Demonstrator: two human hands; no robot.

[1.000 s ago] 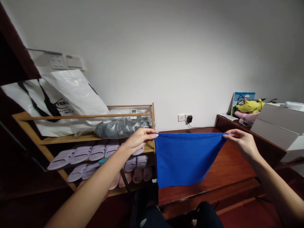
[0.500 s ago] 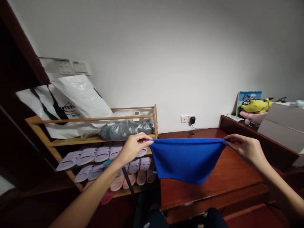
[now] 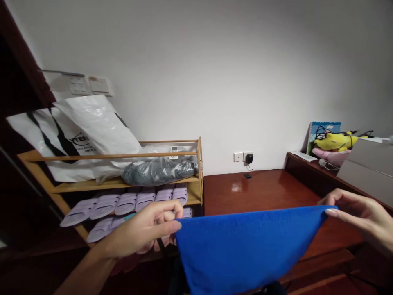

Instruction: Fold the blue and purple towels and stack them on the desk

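Note:
A blue cloth (image 3: 245,250) hangs stretched between my two hands, its top edge pulled nearly straight. My left hand (image 3: 150,227) pinches the upper left corner between thumb and fingers. At the upper right corner, my right hand (image 3: 356,215) has the cloth gripped between thumb and fingertips. The fabric hangs in front of a reddish-brown wooden table (image 3: 245,196) and hides its near part. The cloth's lower edge runs past the bottom of the view.
On the left stands a wooden rack (image 3: 92,186) with purple slippers (image 3: 104,205), a white bag (image 3: 101,127) and a plastic-wrapped dark bundle (image 3: 159,170). A black plug (image 3: 249,158) sits in the wall. At right are a yellow plush toy (image 3: 333,141) and a pale box (image 3: 368,164).
Both hands have come closer to me and lower, bringing the cloth along. It fills more of the view, and more of the tabletop behind it shows.

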